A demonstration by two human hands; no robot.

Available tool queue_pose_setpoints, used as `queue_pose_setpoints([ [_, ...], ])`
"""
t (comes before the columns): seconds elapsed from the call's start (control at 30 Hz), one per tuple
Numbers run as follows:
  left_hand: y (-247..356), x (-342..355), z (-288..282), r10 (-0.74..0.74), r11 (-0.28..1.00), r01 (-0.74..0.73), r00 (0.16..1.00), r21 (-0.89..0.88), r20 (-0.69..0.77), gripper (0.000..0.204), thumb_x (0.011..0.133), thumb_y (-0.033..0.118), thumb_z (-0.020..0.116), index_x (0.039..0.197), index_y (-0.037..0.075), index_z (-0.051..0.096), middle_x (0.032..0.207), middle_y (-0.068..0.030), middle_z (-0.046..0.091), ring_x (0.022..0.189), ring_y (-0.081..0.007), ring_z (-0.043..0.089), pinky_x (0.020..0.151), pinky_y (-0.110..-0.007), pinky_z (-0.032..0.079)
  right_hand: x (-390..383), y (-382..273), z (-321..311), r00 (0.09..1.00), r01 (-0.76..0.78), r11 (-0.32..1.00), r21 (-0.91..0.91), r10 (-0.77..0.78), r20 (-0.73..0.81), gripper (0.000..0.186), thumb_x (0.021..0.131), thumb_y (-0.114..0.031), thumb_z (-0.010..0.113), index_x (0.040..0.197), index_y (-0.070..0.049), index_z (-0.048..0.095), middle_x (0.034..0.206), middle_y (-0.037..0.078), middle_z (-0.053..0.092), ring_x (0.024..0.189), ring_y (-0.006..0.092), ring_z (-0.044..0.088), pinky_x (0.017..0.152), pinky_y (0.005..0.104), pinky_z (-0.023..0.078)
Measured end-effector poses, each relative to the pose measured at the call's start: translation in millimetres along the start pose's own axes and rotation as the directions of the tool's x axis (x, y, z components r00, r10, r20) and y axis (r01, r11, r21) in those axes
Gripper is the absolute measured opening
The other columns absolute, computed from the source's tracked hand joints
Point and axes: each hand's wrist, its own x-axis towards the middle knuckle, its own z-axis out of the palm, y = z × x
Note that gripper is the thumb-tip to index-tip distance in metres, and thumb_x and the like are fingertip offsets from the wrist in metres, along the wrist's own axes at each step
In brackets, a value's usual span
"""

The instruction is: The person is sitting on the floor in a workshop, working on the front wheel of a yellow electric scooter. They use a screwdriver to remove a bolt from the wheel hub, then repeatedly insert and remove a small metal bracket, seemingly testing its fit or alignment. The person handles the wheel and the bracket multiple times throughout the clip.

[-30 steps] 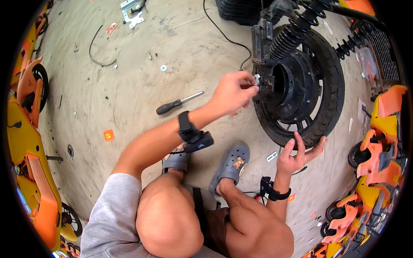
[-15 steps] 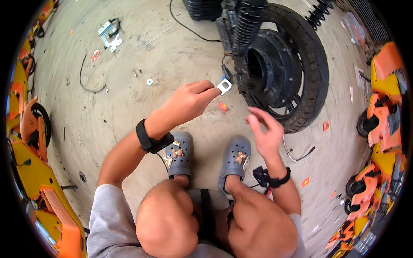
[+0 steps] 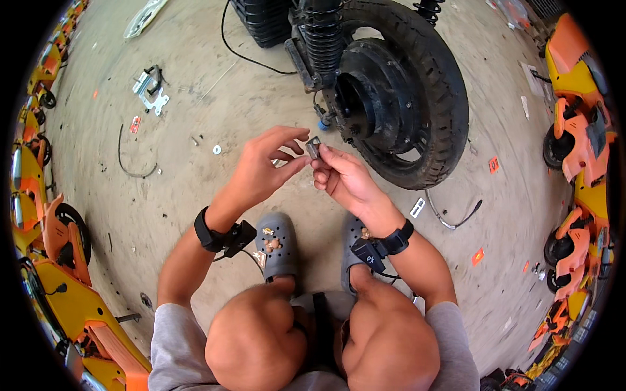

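The small part [image 3: 313, 149] looks dull metal, the tyre [image 3: 442, 85] matt rubber, the floor [image 3: 195, 98] matt concrete.

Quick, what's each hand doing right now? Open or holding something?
Left hand: open, close to a small metal piece.
Right hand: closed, holding that small metal piece.

Small metal part [image 3: 313, 149] pinched between thumb and fingers of right hand [image 3: 349, 179]. Left hand [image 3: 261, 163] held just beside it, thumb and fingers parted; whether the part is touched by it cannot be told. Black wheel [image 3: 450, 85] seen beyond the hands, coil spring [image 3: 319, 42] mounted beside it. Washer [image 3: 217, 150], bracket [image 3: 156, 103] and black cable [image 3: 119, 153] scattered at left on floor [image 3: 195, 111]; slotted plate [image 3: 417, 208] laid at right. Grey clogs [image 3: 276, 251] worn. Both sides lined with orange-and-yellow vehicles [image 3: 65, 296].
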Motion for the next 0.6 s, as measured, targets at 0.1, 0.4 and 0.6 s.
queue_pose_setpoints([
  [0.1, -3.8, -1.1, 4.4, 0.08, 0.996, -0.079, 0.997, 0.028, -0.017, 0.035, 0.082, -0.003, 0.072, 0.116, 0.001, 0.067, 0.114, -0.0097, 0.066, 0.091, -0.0157, 0.067, 0.077, -0.028, 0.059, 2.1, 1.7, -0.4, 0.998, -0.064, 0.992, 0.106, 0.064, 0.005, 0.021, 0.101, -0.029, 0.057, 0.096, -0.008, 0.061, 0.075, -0.003, 0.057, 0.06, 0.0072, 0.046, 0.056, 0.0229, 0.037],
  [0.4, -18.9, 2.3, 19.3, -0.058, 0.998, 0.059, 0.996, 0.006, -0.07, 0.035, 0.086, 0.001, 0.071, 0.12, -0.001, 0.064, 0.11, -0.0097, 0.072, 0.095, -0.0162, 0.071, 0.083, -0.028, 0.056, -1.4, -4.2, -1.9, 0.992, -0.115, 0.993, 0.02, 0.116, -0.04, 0.022, 0.102, -0.031, 0.054, 0.098, -0.01, 0.061, 0.072, -0.005, 0.052, 0.058, 0.0057, 0.04, 0.055, 0.0219, 0.034],
  [0.6, -20.0, 7.5, 24.2, -0.096, 0.994, 0.094, 0.995, -0.062, -0.034, 0.034, 0.088, -0.001, 0.068, 0.122, -0.003, 0.062, 0.113, -0.01, 0.071, 0.099, -0.0164, 0.07, 0.086, -0.029, 0.056, -2.5, -2.7, -12.5, 0.996, -0.082, 0.996, -0.027, 0.081, -0.035, 0.027, 0.1, -0.031, 0.057, 0.109, -0.008, 0.068, 0.077, -0.004, 0.059, 0.061, 0.0055, 0.047, 0.056, 0.0214, 0.037],
])
